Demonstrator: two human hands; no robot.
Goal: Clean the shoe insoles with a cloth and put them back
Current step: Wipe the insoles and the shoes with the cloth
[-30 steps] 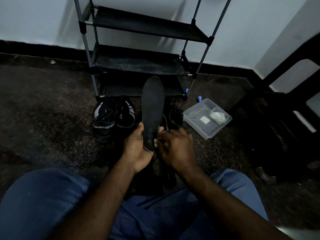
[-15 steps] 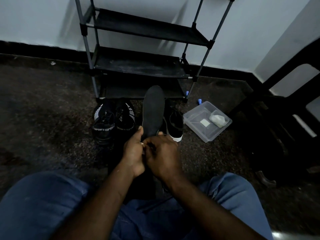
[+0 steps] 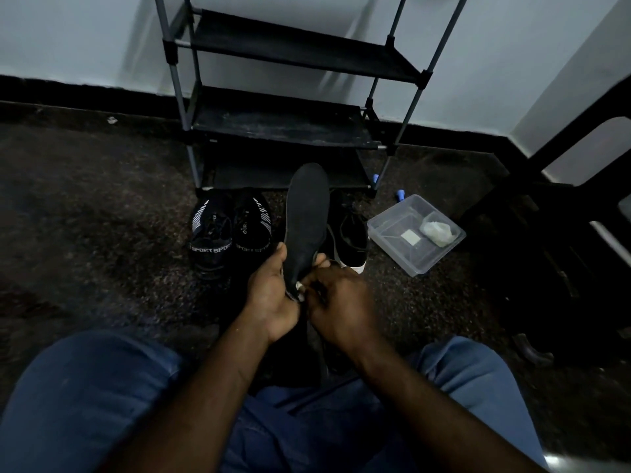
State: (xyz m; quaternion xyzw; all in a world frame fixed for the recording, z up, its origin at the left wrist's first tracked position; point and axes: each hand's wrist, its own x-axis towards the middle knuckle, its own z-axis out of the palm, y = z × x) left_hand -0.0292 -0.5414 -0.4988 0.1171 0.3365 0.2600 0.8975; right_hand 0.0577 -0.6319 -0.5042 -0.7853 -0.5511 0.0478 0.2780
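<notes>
Clasping the insole (image 3: 307, 216) heel before the rack (image 3: 280, 126), your left hand (image 3: 269, 297) braces it, probably light and floppy; right hand (image 3: 341, 302) pinches cloth (image 3: 299, 287).

Dim room, pale wall (image 3: 102, 35) brightest, floor (image 3: 85, 216) murky, edges bowed

A black shelf rack (image 3: 283, 121) stands by the white wall (image 3: 85, 39).
</notes>
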